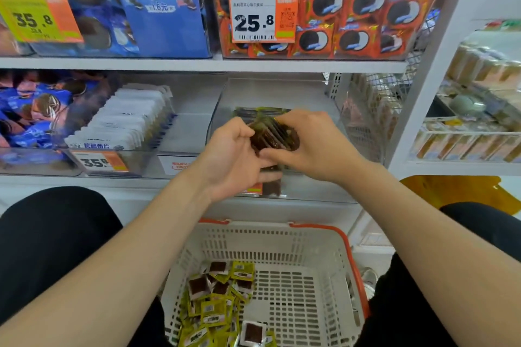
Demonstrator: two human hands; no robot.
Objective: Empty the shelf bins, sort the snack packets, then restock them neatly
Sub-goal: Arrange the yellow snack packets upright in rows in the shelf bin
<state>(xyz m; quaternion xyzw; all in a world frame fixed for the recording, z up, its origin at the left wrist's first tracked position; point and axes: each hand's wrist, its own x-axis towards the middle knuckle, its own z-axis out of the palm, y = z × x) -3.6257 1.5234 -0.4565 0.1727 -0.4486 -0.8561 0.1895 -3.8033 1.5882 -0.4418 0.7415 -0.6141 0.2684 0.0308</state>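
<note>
A: Top shelf, left. Yellow price tag (pixel 32 20) reads "35.8". Blue card (pixel 162 20) on the front of the blue cookie bin (pixel 70 49) reads "1.6元".
B: Logged. Orange cookie bin (pixel 417 22)?
A: White price tag (pixel 255 21) reads "25.8", with a barcode under the figure and a QR code at right. Top line is Chinese, too small to read.
B: Shelf below?
A: Orange price tag (pixel 97 162) on the bin of white packets (pixel 127 121) reads "35.8". Front packet has blue Chinese characters ending 鱼片. Shelf-edge label (pixel 176 167): red print, illegible.
</note>
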